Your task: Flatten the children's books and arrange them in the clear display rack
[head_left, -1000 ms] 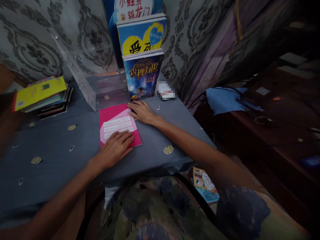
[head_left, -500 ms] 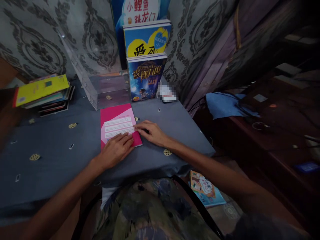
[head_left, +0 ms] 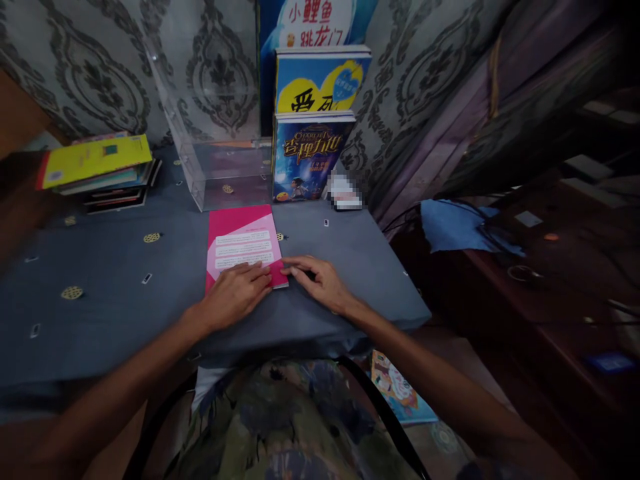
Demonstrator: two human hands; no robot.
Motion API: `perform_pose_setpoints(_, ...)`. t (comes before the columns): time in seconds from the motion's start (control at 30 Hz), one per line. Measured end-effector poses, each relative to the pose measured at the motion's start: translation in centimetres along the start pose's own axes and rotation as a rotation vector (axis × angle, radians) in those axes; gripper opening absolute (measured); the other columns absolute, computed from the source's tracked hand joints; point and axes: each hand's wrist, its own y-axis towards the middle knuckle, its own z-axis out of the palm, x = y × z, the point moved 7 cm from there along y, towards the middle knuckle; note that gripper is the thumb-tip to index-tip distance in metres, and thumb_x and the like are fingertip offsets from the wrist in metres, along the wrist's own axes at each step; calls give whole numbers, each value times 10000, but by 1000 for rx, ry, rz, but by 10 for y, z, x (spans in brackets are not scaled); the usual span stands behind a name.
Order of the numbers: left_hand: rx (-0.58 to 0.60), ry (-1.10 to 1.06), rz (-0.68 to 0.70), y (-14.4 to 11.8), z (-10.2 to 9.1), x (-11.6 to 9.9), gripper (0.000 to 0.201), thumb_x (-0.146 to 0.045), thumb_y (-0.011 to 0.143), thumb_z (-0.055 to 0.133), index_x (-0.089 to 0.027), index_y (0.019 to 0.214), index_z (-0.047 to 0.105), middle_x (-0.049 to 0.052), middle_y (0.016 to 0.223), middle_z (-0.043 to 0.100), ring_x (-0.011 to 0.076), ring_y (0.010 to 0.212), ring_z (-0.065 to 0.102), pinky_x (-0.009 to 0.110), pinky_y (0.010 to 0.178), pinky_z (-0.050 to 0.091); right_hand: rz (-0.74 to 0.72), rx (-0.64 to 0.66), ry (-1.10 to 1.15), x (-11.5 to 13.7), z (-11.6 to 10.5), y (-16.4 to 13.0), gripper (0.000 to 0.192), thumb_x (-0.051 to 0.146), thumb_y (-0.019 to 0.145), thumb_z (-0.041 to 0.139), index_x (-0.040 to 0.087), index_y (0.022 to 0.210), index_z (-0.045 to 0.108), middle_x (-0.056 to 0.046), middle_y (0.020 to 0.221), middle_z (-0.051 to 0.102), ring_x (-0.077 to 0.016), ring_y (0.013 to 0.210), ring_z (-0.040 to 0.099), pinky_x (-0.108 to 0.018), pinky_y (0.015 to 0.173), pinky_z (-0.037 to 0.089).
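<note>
A pink book point(head_left: 243, 223) lies closed on the cloth-covered table, its printed text upside down to me. My left hand point(head_left: 239, 291) rests flat across the book's near part, fingers stretched out and covering some of it. At the book's right edge is my right hand point(head_left: 320, 283), fingers extended and thumb apart, the fingertips touching or very close to the edge. Just beyond the pink book stands a clear acrylic rack point(head_left: 227, 190). In its right part, a dark blue book point(head_left: 310, 157) stands before a blue-and-yellow book point(head_left: 320, 80) and a taller blue one point(head_left: 313, 20).
A stack of books with a yellow one point(head_left: 97, 162) on top sits at the table's left. A small pale item point(head_left: 345, 191), blurred out, lies beside the rack. Right of the table are a blue cloth point(head_left: 450, 227) and cables. Another picture book point(head_left: 400, 390) lies below the table edge.
My right hand has shifted slightly off the book's surface to its right edge. The left hand stays on the book. The view has turned a little, so things appear moved right.
</note>
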Motion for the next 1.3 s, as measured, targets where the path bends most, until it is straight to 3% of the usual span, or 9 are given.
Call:
perform_pose_setpoints(0.37,32,-59,-71,4,-2,3,350,-285,1049,408,-185,1082,741,99,1059,764,250,1049,717,435,904,594,36,-7,46,-4,0,0,327,316,977,521,229,1246,685,-56,1017,798,-221,978,714,-382,852,557)
perform_pose_setpoints(0.7,85,-104,-117,5,-2,10,354,-292,1045,393,-237,1173,719,76,1021,756,209,957,717,387,880,576,25,-15,41,-6,-1,1,315,325,976,522,238,1226,693,-64,1058,787,-225,975,729,-397,847,576)
perform_pose_setpoints(0.9,130,-112,-130,7,-3,11,334,-266,1036,408,-200,1084,732,84,1017,758,220,920,727,384,849,572,30,-27,67,-6,-1,1,321,340,967,528,234,1214,703,-68,1048,782,-232,988,723,-399,857,572)
perform_pose_setpoints(1.3,140,-33,-77,4,2,-3,312,-224,1021,419,-143,1110,707,142,1138,732,268,1057,701,447,912,579,-115,-12,-55,14,-1,-6,308,276,997,498,244,1217,711,-58,940,778,-207,895,688,-377,833,549)
